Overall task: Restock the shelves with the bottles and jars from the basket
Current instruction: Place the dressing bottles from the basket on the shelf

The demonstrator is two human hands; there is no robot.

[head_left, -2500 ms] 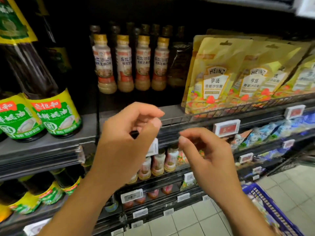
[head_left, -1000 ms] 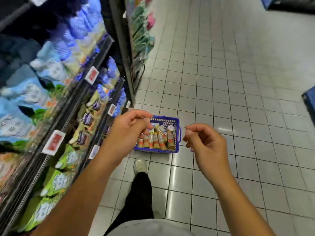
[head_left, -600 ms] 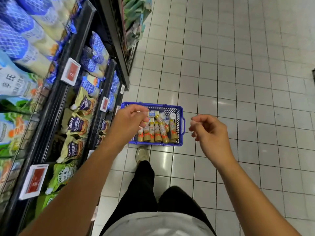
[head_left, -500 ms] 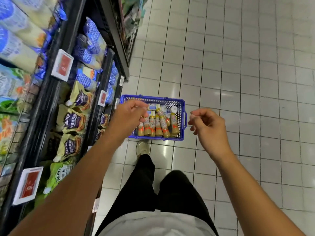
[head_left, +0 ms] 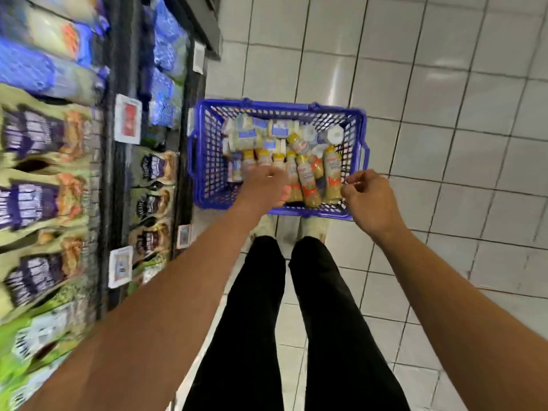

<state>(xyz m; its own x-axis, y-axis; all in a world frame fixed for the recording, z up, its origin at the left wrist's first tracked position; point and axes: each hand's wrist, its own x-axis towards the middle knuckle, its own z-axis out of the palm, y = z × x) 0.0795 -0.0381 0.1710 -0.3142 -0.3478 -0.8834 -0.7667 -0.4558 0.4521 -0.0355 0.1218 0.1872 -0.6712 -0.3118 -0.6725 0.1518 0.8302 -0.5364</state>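
A blue plastic basket (head_left: 278, 105) stands on the tiled floor just ahead of my feet. Several dressing bottles (head_left: 308, 180) with yellow caps lie in its near half. Pale jars and packs with blue labels (head_left: 252, 134) fill the far half. My left hand (head_left: 264, 188) is down inside the basket, blurred, with its fingers stretched out over the yellow-capped bottles at the left. My right hand (head_left: 370, 200) hovers at the basket's near right corner with its fingers loosely curled, holding nothing.
Store shelves (head_left: 118, 179) run along the left, packed with purple-and-green pouches (head_left: 38, 197) and blue pouches (head_left: 166, 54). Price tags (head_left: 128, 118) hang on the shelf edges. My legs in black trousers (head_left: 296, 321) stand behind the basket. White floor tiles (head_left: 444, 114) spread to the right.
My view swung from the upper shelf down to the basket, which now looks closer. My left hand has dropped into it onto the bottles, and my right hand has come to its near right corner.
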